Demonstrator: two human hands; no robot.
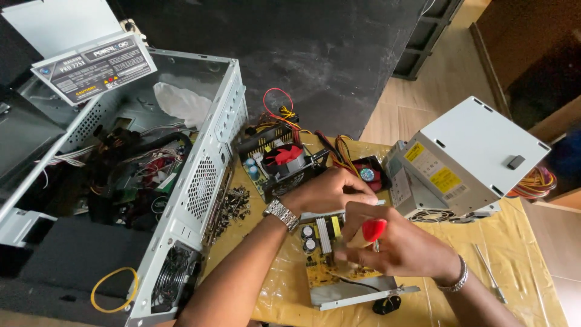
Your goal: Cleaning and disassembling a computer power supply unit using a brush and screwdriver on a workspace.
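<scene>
right hand (pixel 396 248) on red-handled screwdriver (pixel 373 229)

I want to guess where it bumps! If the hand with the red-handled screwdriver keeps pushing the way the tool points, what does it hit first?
The right hand points the red-handled screwdriver downward, so it would probably meet the yellow circuit board first. The tip is hidden behind the fingers, so the exact spot is unclear.

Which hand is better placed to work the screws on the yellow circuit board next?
Right, probably: the right hand already grips the red-handled screwdriver over the yellow circuit board, while the left hand rests at the board's far edge.
</scene>
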